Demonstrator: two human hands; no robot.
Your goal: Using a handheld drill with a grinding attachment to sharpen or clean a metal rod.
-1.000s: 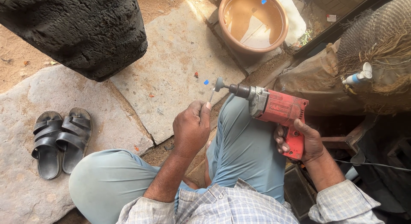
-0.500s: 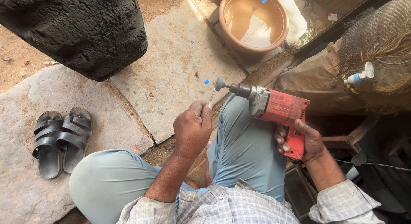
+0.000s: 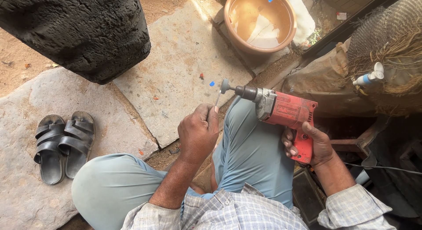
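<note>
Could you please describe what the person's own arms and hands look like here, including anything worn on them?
Both hands are bare: the left hand and right hand show no gloves, and no rings or watch can be seen. Each arm wears a light checked shirt with thin grey-blue lines, the left sleeve pushed up past the elbow, the right sleeve ending in a cuff near the wrist.

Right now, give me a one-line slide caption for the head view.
Seated person's right hand grips a red power drill while the left hand holds a thin metal piece to its spinning tip.

Open stone ahead, crowded sides

Bare stone slab free ahead of the hands; hemmed by black block left, clay bowl beyond, sacking bundle right, sandals near-left.
</note>
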